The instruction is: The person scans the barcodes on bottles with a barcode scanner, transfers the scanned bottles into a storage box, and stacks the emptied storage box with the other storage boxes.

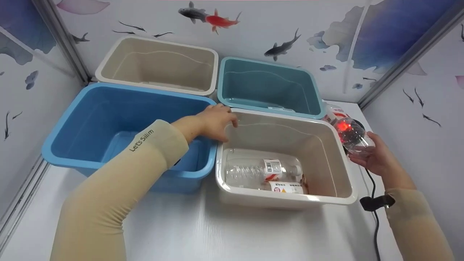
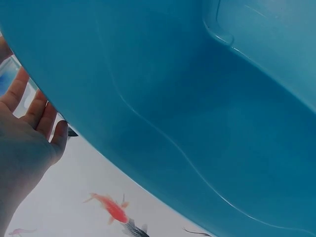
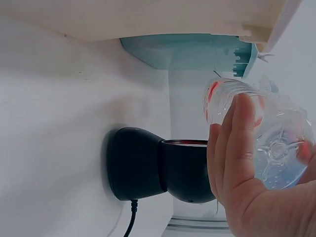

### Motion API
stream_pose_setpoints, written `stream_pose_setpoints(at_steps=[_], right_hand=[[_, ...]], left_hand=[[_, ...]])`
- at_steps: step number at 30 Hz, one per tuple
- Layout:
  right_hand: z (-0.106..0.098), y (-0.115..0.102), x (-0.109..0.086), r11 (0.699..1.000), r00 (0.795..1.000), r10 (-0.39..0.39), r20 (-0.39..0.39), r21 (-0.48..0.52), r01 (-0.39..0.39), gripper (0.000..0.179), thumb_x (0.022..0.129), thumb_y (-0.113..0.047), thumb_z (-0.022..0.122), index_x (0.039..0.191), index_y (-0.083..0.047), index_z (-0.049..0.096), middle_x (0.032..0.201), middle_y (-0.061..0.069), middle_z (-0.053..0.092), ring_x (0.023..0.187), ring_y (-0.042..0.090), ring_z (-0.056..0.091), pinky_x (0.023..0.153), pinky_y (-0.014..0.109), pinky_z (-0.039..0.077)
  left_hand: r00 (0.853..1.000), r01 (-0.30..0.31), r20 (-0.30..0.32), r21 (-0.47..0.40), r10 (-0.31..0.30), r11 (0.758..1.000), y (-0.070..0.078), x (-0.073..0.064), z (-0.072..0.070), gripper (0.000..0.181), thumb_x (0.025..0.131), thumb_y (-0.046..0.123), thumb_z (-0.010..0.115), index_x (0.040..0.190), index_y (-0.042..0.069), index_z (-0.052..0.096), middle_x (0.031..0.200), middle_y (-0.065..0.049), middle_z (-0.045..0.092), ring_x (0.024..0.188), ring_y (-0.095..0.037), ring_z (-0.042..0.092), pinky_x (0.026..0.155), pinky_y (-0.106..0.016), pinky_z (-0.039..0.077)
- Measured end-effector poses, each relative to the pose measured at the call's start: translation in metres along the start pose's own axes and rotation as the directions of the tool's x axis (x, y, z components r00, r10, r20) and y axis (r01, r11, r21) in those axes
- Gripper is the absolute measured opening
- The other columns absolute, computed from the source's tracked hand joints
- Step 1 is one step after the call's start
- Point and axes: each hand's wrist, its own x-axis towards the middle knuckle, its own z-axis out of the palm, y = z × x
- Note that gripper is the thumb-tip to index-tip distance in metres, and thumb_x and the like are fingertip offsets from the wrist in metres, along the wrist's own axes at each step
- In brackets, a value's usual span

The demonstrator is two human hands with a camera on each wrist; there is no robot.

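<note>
My right hand [image 1: 380,156] grips a clear plastic bottle [image 1: 359,139] by its base end, beyond the right side of the cream bin [image 1: 344,168]. A red light glows on the bottle. In the right wrist view, the fingers wrap the bottle's side, its ribbed base faces the camera, and a black device [image 3: 140,163] with a cord stands beside it. My left hand [image 1: 214,121] is at the corner where the blue bin [image 1: 54,145] and cream bin meet, fingers loosely bent over the rim and holding nothing. Inside the cream bin lie a clear bottle [image 1: 250,170] and a white-labelled item [image 1: 288,187].
Behind stand a beige bin [image 1: 156,61] and a teal bin [image 1: 268,79], which has a small white label-like piece at its bottom. A black cable [image 1: 377,224] runs down the table's right side. Printed panels [image 1: 250,40] enclose the back and sides.
</note>
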Motion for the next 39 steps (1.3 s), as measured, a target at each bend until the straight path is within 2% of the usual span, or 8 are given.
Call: stream_pose_setpoints(at_steps=[5,11,15,21,27,32,34,39], right_hand=[[0.0,-0.004,-0.004,0.999,1.0,-0.018,-0.011,-0.027,0.018,0.059,0.094,-0.056,0.032,0.082,-0.009,0.066,0.08,0.008,0.07,0.07,0.017,0.068,0.067,0.027,0.056],[0.0,-0.011,-0.008,0.996,0.998,-0.052,-0.043,-0.071,0.049,0.053,0.094,-0.054,0.034,0.081,-0.015,0.068,0.076,0.004,0.07,0.063,0.014,0.066,0.062,0.024,0.055],[-0.002,-0.017,-0.014,0.984,0.997,-0.055,-0.06,-0.17,0.044,0.057,0.094,-0.057,0.03,0.08,-0.016,0.067,0.074,0.005,0.069,0.058,0.012,0.064,0.057,0.022,0.053],[-0.007,-0.038,-0.019,0.936,0.996,-0.04,-0.085,-0.351,0.008,0.062,0.094,-0.059,0.024,0.079,-0.017,0.067,0.072,0.006,0.069,0.053,0.008,0.059,0.051,0.019,0.048],[-0.011,-0.057,-0.021,0.892,0.992,-0.003,-0.128,-0.449,-0.055,0.064,0.094,-0.06,0.022,0.076,-0.018,0.067,0.073,0.002,0.069,0.054,0.006,0.057,0.051,0.018,0.046],[-0.01,-0.062,-0.019,0.827,0.989,0.022,-0.147,-0.553,-0.101,0.065,0.093,-0.062,0.019,0.077,-0.02,0.065,0.079,-0.003,0.068,0.058,0.003,0.056,0.054,0.016,0.045],[-0.008,-0.063,-0.017,0.8,0.988,0.021,-0.152,-0.59,-0.108,0.064,0.093,-0.062,0.018,0.08,-0.019,0.064,0.081,-0.004,0.066,0.06,0.002,0.056,0.055,0.016,0.046],[-0.005,-0.068,-0.014,0.76,0.984,-0.004,-0.176,-0.64,-0.112,0.059,0.093,-0.061,0.019,0.093,-0.016,0.057,0.081,-0.005,0.064,0.063,0.003,0.057,0.058,0.017,0.047]], left_hand=[[1.0,-0.003,-0.001,-0.002,0.003,1.0,-0.001,0.0,-0.001,0.047,0.077,0.024,0.069,0.122,0.014,0.059,0.129,-0.012,0.05,0.123,-0.029,0.038,0.106,-0.045,0.029],[1.0,-0.003,0.004,-0.007,0.004,1.0,0.0,0.001,-0.001,0.047,0.077,0.025,0.069,0.122,0.014,0.058,0.129,-0.011,0.05,0.123,-0.028,0.038,0.106,-0.045,0.028],[1.0,-0.01,0.003,0.0,0.01,1.0,0.001,0.001,-0.001,0.047,0.077,0.025,0.069,0.122,0.014,0.058,0.128,-0.011,0.05,0.123,-0.028,0.038,0.106,-0.046,0.029],[1.0,0.001,0.001,-0.007,-0.001,1.0,0.0,0.0,-0.001,0.046,0.078,0.025,0.069,0.121,0.014,0.059,0.128,-0.011,0.05,0.122,-0.028,0.038,0.106,-0.045,0.028],[1.0,0.004,-0.002,-0.023,-0.004,1.0,0.0,-0.002,0.0,0.045,0.078,0.024,0.068,0.121,0.013,0.059,0.128,-0.012,0.049,0.121,-0.028,0.037,0.106,-0.045,0.028],[1.0,0.003,-0.003,-0.032,-0.003,0.999,0.0,-0.002,0.0,0.045,0.079,0.024,0.069,0.121,0.013,0.059,0.129,-0.011,0.049,0.122,-0.028,0.036,0.107,-0.045,0.027],[1.0,0.003,-0.003,-0.031,-0.003,1.0,0.0,-0.002,0.0,0.045,0.079,0.024,0.069,0.121,0.013,0.059,0.129,-0.011,0.049,0.122,-0.028,0.036,0.107,-0.045,0.027],[1.0,-0.002,-0.004,-0.027,0.002,1.0,-0.001,-0.002,0.0,0.045,0.078,0.025,0.069,0.121,0.013,0.059,0.129,-0.011,0.049,0.122,-0.028,0.037,0.107,-0.045,0.027]])
